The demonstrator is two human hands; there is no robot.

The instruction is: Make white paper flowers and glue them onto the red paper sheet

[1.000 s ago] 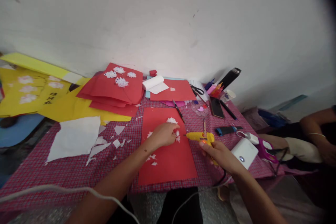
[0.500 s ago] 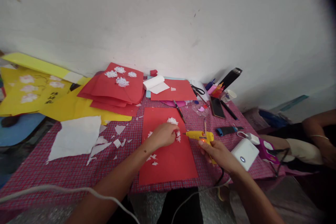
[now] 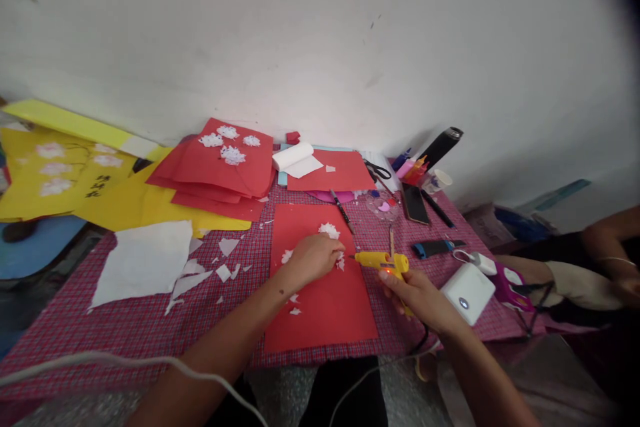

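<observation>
My right hand [image 3: 407, 290] is wrapped round the handle of a yellow hot glue gun [image 3: 377, 260], whose small light glows orange. Its nozzle points left, towards my left hand [image 3: 320, 257]. That hand is over a red paper sheet [image 3: 330, 317], fingers curled and pinched together at a cluster of white paper bits [image 3: 341, 261]; what lies between the fingertips is hidden. A white paper flower [image 3: 329, 231] sits just above the hand on the sheet. More white scraps [image 3: 295, 311] lie below the wrist, partly covered by my forearm.
White paper [image 3: 140, 263] and torn scraps lie left. Red sheets with white flowers [image 3: 233, 155] are stacked behind. Rightward are a pen [image 3: 342, 211], a phone [image 3: 415, 203], a blue-black cutter [image 3: 437, 249] and a white power bank [image 3: 470, 293]. A cable [image 3: 125, 357] crosses in front; another person sits right.
My left hand has shifted slightly right over the white paper bits. The glue gun in my right hand stays almost in place, a touch lower.
</observation>
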